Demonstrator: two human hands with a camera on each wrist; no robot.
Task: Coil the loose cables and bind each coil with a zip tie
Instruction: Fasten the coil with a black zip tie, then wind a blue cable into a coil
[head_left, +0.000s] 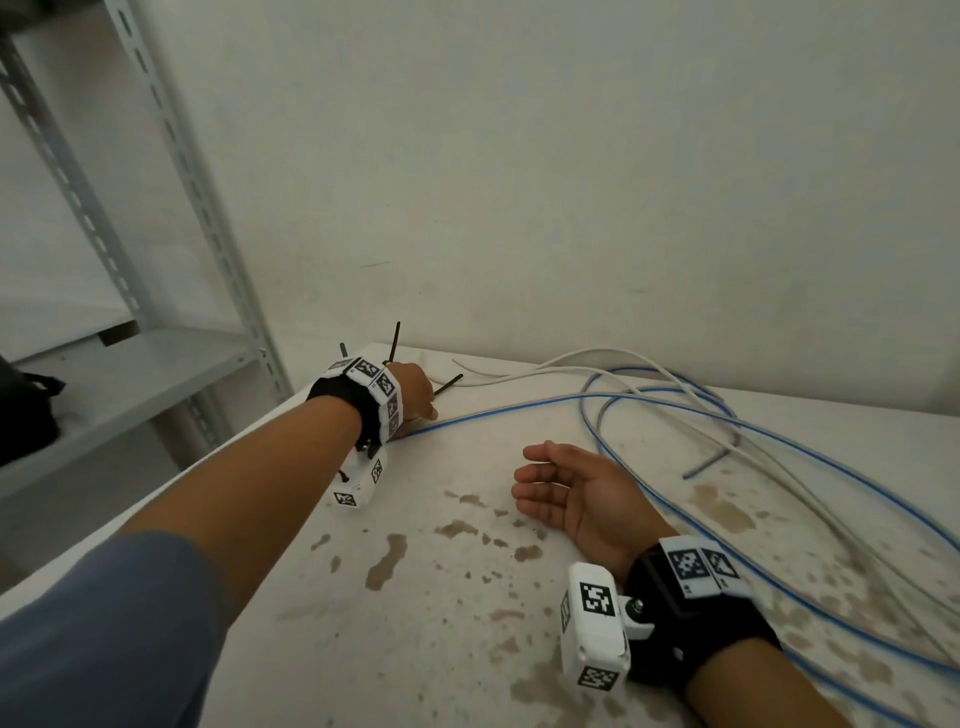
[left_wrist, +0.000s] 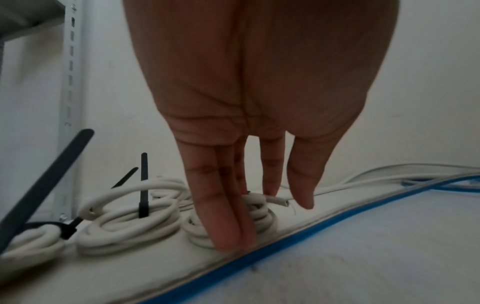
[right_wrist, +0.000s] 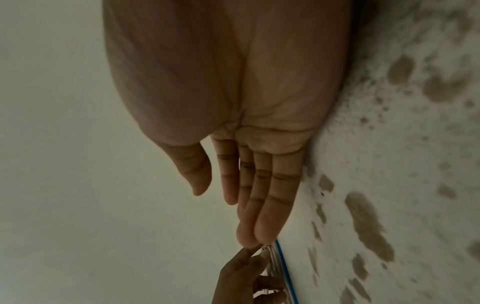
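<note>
A: Why is the loose blue cable (head_left: 644, 441) sprawled across the right of the table (head_left: 415, 597)?

B: Not yet coiled. Bound white coils (left_wrist: 135, 222) sit lower left in the left-wrist view, parked aside.

A: Hands?

B: Left hand (head_left: 413, 392) straight-fingered on a coil; right hand (head_left: 571, 496) relaxed, empty.

In the head view, the left hand (head_left: 413, 389) hid the coils (left_wrist: 130, 222) behind it. The blue cable (head_left: 779, 447) ran off the right edge. A dark bag (head_left: 26, 410) was cut off at left.
</note>
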